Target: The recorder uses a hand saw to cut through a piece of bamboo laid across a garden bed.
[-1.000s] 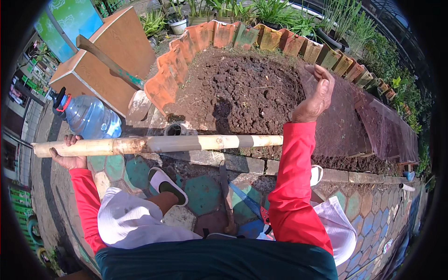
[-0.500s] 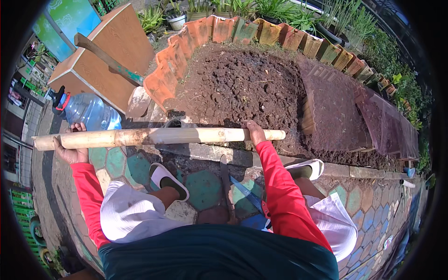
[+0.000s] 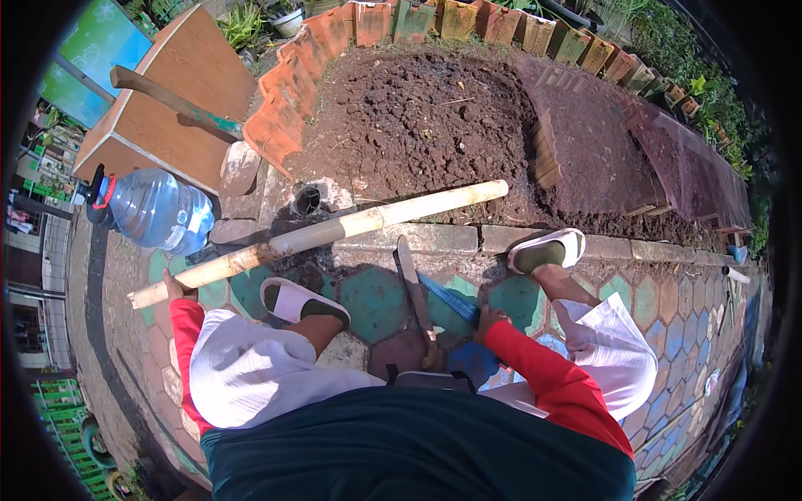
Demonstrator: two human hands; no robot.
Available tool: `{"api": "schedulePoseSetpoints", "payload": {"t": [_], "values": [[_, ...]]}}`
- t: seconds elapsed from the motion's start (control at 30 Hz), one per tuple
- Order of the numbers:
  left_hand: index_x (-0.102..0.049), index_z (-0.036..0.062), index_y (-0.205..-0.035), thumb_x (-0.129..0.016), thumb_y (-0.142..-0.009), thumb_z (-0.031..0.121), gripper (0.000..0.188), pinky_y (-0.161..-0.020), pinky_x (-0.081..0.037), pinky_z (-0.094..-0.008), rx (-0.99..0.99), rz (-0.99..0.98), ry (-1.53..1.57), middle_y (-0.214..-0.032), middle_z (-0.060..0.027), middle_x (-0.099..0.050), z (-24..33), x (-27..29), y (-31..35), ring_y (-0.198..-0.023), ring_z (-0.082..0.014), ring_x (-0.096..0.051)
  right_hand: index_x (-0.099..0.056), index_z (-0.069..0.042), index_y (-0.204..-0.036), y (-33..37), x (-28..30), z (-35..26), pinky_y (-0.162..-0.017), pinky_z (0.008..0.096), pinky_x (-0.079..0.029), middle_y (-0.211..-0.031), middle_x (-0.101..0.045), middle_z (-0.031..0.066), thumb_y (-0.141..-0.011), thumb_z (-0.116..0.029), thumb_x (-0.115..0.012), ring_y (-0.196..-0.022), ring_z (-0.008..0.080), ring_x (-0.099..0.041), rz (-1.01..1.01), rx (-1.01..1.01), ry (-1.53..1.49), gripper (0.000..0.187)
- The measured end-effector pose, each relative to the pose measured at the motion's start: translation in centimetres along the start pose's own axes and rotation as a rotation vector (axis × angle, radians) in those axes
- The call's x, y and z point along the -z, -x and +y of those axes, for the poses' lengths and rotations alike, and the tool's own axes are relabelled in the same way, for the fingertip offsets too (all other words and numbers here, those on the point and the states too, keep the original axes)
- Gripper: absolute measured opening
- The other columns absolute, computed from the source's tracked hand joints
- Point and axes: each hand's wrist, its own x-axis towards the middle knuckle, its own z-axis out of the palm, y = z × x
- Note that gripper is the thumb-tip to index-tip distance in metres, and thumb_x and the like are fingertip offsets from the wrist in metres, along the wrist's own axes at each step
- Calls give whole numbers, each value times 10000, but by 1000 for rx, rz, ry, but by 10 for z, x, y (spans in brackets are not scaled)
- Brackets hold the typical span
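My left hand [image 3: 179, 289] is closed around the near left end of a pale bamboo pole [image 3: 334, 230]. The pole slants up to the right, across the stone curb, its far end over the soil. My right hand [image 3: 493, 322] is closed at the handle end of a handsaw [image 3: 449, 297] with a blue blade; its handle is hidden under the fingers. Just left of the saw lies a machete [image 3: 414, 288] on the paving, its wooden handle toward me.
A soil bed [image 3: 426, 134] edged with roof tiles [image 3: 284, 117] lies ahead, with dark netting [image 3: 585, 142] at right. A large water bottle [image 3: 159, 210] stands at left by a wooden box [image 3: 175, 108], with a long-handled tool [image 3: 171, 102] against it. A hole [image 3: 307, 199] opens by the curb.
My right hand has let go of the bamboo pole and moved down to the saw. The pole's left end has dropped toward me, so it now slants. My left hand still holds it.
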Motion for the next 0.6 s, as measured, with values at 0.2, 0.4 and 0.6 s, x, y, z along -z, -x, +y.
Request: {"api": "schedulePoseSetpoints", "payload": {"t": [0.2, 0.4, 0.6], "values": [[-526, 10, -966, -677, -746, 430, 498, -701, -499, -362, 157, 10, -123, -959, -148, -581, -99, 48, -16, -879, -264, -593, -365, -97, -1194, -7, -46, 18, -814, 455, -454, -1071, -487, 190, -602, -243, -666, -962, 369, -537, 213, 84, 59, 680], [-520, -6, -1025, -699, -727, 388, 525, -687, -486, -345, 106, 100, -230, -983, -151, -579, -164, -46, 52, -880, -255, -581, -401, -81, -1172, -2, -36, 35, -809, 475, -463, -1097, -474, 221, -668, -212, -610, -983, 419, -530, 145, 105, -54, 562], [-485, -7, -1095, -701, -721, 361, 567, -696, -482, -345, 118, 41, -443, -1010, -155, -578, -150, 8, 92, -884, -249, -575, -468, -104, -1080, 17, -20, 34, -756, 502, -459, -1020, -490, 261, -738, -225, -574, -863, 446, -560, 180, 252, -133, 379]]}}
